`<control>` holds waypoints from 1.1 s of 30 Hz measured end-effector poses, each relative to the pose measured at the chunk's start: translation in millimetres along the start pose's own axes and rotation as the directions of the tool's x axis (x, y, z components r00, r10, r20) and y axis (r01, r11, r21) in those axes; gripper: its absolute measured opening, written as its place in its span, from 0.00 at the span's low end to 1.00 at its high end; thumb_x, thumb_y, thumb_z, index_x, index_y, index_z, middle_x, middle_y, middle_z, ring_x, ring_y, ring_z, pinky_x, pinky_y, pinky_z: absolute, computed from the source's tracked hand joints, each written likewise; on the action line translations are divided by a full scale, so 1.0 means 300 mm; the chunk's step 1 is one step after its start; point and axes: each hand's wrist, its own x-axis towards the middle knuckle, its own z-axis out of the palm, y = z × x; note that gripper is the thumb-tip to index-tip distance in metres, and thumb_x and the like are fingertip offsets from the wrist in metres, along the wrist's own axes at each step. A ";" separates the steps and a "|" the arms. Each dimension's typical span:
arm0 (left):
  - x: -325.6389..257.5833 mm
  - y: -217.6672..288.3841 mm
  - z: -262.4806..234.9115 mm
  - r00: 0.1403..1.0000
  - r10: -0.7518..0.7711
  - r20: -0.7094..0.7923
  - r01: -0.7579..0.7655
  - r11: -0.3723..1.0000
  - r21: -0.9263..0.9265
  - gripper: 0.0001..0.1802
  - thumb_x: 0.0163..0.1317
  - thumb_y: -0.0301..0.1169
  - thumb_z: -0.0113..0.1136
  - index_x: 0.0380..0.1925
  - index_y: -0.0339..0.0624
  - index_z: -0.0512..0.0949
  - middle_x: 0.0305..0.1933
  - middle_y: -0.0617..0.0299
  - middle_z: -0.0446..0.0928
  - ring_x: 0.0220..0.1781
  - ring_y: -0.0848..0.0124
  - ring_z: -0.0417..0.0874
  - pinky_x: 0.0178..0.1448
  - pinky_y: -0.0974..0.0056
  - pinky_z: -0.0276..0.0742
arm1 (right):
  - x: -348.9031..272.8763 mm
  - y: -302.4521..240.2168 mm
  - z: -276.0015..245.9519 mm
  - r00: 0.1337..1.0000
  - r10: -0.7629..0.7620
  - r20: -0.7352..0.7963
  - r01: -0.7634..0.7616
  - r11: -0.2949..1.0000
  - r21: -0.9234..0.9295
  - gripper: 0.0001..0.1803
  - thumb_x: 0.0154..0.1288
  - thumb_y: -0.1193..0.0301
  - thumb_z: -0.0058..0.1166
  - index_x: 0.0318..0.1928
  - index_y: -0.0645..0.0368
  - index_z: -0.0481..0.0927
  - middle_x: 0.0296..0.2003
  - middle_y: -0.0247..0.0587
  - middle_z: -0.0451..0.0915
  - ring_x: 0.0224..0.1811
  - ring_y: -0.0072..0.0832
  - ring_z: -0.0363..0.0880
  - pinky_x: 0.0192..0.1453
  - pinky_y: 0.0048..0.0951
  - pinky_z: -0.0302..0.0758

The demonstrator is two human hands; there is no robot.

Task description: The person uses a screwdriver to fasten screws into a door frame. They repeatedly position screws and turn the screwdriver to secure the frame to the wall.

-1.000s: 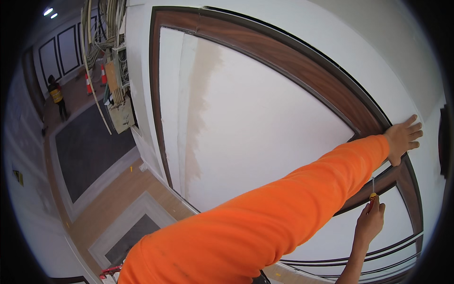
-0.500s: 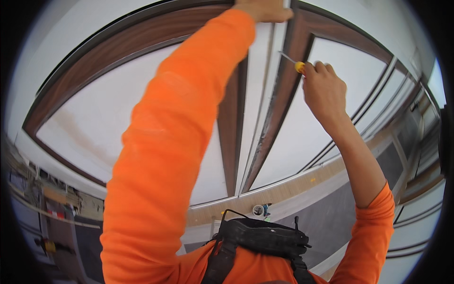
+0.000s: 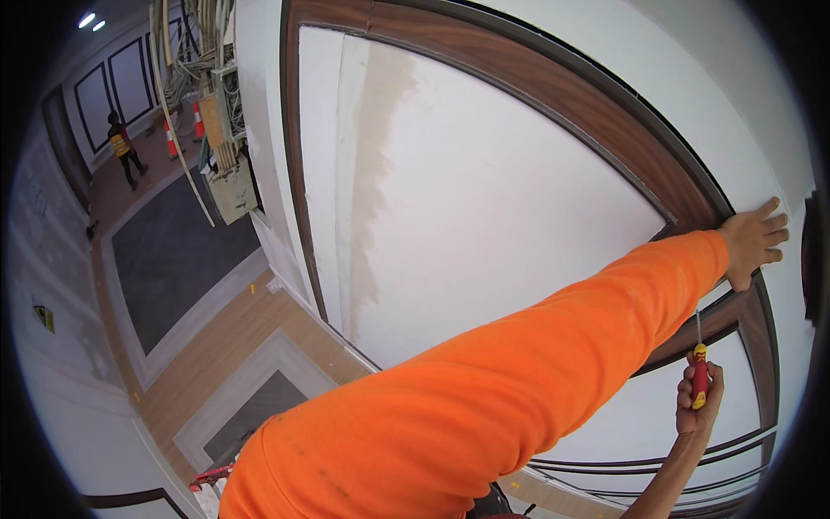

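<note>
My left arm, in an orange sleeve, reaches across to the far right. At its end my left hand (image 3: 754, 240) is open, fingers spread, on the white wall beside the dark brown wood frame (image 3: 692, 177). Lower down, my right hand (image 3: 702, 406) is closed around a screwdriver (image 3: 699, 378) with a red and yellow handle. Its thin metal shaft points up toward the frame, just below my left wrist. Whether the tip touches anything, I cannot tell. Inside the frame is a white panel (image 3: 519, 173) with a beige smeared strip at its left side.
Bundled cables (image 3: 186, 52) and a metal box (image 3: 233, 192) hang beyond the panel's left edge. A person (image 3: 124, 147) in a yellow vest stands far off near orange cones (image 3: 198, 121). Grey floor patches (image 3: 190, 251) lie within wood-look flooring. A red item (image 3: 212, 476) sits at lower left.
My view has swung left, bringing the corridor and cables into sight. My left hand now shows spread fingers, and my right hand holds the screwdriver more upright.
</note>
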 end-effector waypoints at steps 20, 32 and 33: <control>-0.193 0.257 -0.168 0.738 -0.648 0.191 0.424 0.225 -0.877 0.19 0.63 0.44 0.63 0.46 0.43 0.83 0.42 0.55 0.84 0.59 0.56 0.77 0.66 0.41 0.67 | -0.001 -0.031 0.112 0.774 -0.607 -0.182 0.258 0.564 -0.785 0.19 0.72 0.66 0.52 0.55 0.63 0.86 0.31 0.36 0.84 0.20 0.19 0.71 0.24 0.26 0.67; -0.245 0.571 0.017 -0.025 -0.047 0.999 0.345 -0.938 -0.036 0.18 0.69 0.36 0.60 0.44 0.27 0.85 0.46 0.37 0.86 0.47 0.46 0.90 0.48 0.45 0.83 | -0.041 0.052 0.089 0.846 -0.431 -0.315 0.303 0.873 -0.382 0.19 0.76 0.56 0.58 0.51 0.61 0.79 0.31 0.34 0.80 0.25 0.23 0.74 0.30 0.26 0.74; -0.245 0.574 0.021 -0.037 -0.069 0.997 0.343 -0.938 -0.053 0.18 0.68 0.35 0.61 0.44 0.27 0.85 0.45 0.37 0.87 0.46 0.46 0.90 0.47 0.45 0.83 | -0.060 0.047 0.085 0.920 -0.285 -0.268 0.248 0.955 -0.164 0.20 0.77 0.55 0.58 0.52 0.60 0.79 0.30 0.33 0.79 0.23 0.22 0.73 0.27 0.25 0.72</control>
